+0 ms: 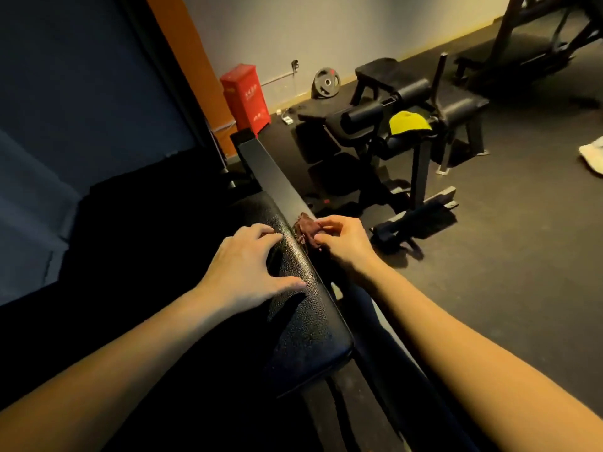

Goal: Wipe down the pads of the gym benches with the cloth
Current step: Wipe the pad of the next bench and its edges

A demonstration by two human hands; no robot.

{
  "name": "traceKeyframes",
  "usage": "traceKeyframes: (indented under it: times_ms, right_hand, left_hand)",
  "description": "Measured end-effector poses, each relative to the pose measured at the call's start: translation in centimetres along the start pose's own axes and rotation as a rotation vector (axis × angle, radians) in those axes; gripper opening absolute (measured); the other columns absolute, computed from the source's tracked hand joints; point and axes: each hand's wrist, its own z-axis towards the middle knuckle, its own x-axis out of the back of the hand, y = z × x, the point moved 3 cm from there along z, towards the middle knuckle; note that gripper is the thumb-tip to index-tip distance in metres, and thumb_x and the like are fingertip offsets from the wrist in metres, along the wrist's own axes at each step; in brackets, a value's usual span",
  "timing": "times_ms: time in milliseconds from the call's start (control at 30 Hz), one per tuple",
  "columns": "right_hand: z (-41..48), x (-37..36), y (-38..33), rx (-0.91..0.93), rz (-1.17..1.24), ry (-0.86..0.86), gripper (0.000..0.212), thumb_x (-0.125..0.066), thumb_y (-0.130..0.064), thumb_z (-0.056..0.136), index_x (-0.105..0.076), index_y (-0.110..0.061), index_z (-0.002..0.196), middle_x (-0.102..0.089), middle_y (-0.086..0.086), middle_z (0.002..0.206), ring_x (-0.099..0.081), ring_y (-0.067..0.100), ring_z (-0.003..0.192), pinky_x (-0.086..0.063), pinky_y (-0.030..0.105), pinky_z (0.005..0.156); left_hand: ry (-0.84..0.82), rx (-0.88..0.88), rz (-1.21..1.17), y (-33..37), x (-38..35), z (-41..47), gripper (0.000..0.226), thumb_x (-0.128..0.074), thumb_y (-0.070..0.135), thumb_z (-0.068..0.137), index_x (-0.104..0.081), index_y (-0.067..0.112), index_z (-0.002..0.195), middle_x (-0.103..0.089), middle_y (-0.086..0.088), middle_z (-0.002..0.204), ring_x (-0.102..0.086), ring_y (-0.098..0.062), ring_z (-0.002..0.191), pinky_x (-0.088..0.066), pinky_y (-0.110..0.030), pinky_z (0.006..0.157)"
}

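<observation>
The pale characters on the red box (245,96) are too blurred for me to read. My right hand (342,246) pinches the dark red cloth (306,229) at the black pad's (303,321) right edge. My left hand (248,265) rests spread on the pad, just beside the cloth.

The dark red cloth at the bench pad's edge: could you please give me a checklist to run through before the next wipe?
1. Grip on the cloth: the right hand pinches the dark red cloth. Ok.
2. Cloth opened flat: it is bunched up. Not ok.
3. Cloth on the pad's top: it sits at the right edge of the bench pad, by the frame bar. Not ok.
4. Pad steadied: the left hand rests on the pad with its fingers spread. Ok.
5. Dirt left on the pad: the picture is too dim to judge. Cannot tell.
</observation>
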Motion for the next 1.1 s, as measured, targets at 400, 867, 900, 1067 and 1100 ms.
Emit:
traceKeyframes:
  times_ms: [400, 867, 900, 1067, 1100]
  right_hand:
    - [0.2, 2.6, 1.5, -0.014, -0.039, -0.454, 0.013, -0.074, 0.003, 0.080, -0.080, -0.009, 0.084, -0.075, 0.005, 0.073, -0.060, 0.002, 0.056, -0.048, 0.017, 0.051]
    - [7.8, -1.3, -0.3, 0.134, 0.014, -0.335, 0.027, -0.066, 0.015, 0.086, -0.070, 0.012, 0.113, -0.068, 0.017, 0.094, -0.060, -0.002, 0.066, -0.048, 0.009, 0.063]
    - [5.7, -0.4, 0.1, 0.126, 0.016, -0.384, 0.025, -0.064, 0.016, 0.087, -0.068, 0.015, 0.112, -0.066, 0.019, 0.093, -0.060, -0.003, 0.063, -0.047, 0.009, 0.060]
    - [-2.3, 4.5, 2.4, -0.034, -0.081, -0.644, 0.010, -0.064, 0.007, 0.085, -0.072, 0.004, 0.087, -0.068, 0.013, 0.078, -0.064, 0.016, 0.072, -0.052, 0.027, 0.069]
    - [-2.6, 4.4, 2.1, -0.042, -0.069, -0.608, 0.013, -0.063, 0.008, 0.084, -0.072, -0.001, 0.082, -0.068, 0.011, 0.074, -0.062, 0.019, 0.070, -0.051, 0.025, 0.063]
  left_hand:
    - [-0.268, 0.114, 0.092, -0.3, 0.1, 2.1, 0.115, -0.068, 0.084, 0.065, -0.038, 0.024, 0.158, -0.026, 0.008, 0.166, -0.023, -0.014, 0.153, -0.020, -0.040, 0.125]
    - [-0.271, 0.119, 0.029, -0.5, -0.3, 2.0, 0.112, -0.072, 0.078, 0.068, -0.037, 0.020, 0.158, -0.026, 0.006, 0.165, -0.020, -0.014, 0.153, -0.021, -0.040, 0.122]
    - [-0.261, 0.114, 0.024, -0.7, -0.5, 1.9, 0.112, -0.072, 0.078, 0.068, -0.038, 0.020, 0.158, -0.026, 0.006, 0.165, -0.020, -0.015, 0.153, -0.020, -0.040, 0.122]
    - [-0.172, 0.108, -0.006, -0.8, -1.0, 1.4, 0.108, -0.075, 0.073, 0.072, -0.036, 0.022, 0.159, -0.025, 0.004, 0.167, -0.020, -0.016, 0.154, -0.019, -0.037, 0.122]
    - [-0.133, 0.107, -0.014, -0.5, -1.0, 1.2, 0.105, -0.075, 0.071, 0.073, -0.038, 0.022, 0.158, -0.027, 0.004, 0.166, -0.022, -0.016, 0.153, -0.020, -0.038, 0.123]
